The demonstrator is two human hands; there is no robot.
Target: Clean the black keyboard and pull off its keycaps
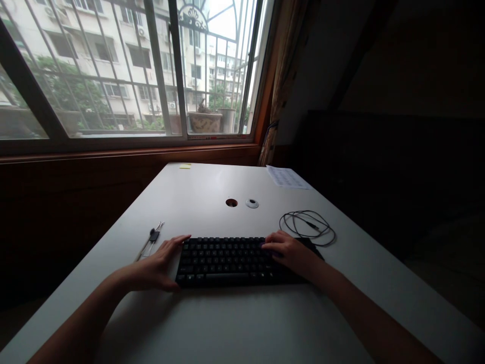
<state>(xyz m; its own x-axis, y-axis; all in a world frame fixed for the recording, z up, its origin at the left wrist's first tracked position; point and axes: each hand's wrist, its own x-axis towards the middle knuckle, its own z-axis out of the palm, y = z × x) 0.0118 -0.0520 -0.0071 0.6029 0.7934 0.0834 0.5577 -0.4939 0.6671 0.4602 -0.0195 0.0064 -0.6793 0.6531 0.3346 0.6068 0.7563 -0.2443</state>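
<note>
A black keyboard (pixel 227 260) lies flat on the white table (pixel 242 323). Along its left end, my left hand (pixel 159 265) holds it, the thumb at the near corner and the fingers at the far corner. My right hand (pixel 290 253) rests over the right part of the keys with fingers curled together. Something small and dark purplish shows under those fingers, too hidden to name. Left of the keyboard lie a thin stick with a dark tip (pixel 143 246) and a small black piece with wire prongs (pixel 154 236).
A coiled black cable (pixel 308 225) lies beyond the keyboard's right end. Farther back are a round table hole (pixel 231 202), a round white cover (pixel 252 203), printed paper (pixel 287 178) and a yellow sticky note (pixel 185 166). A barred window stands behind the table.
</note>
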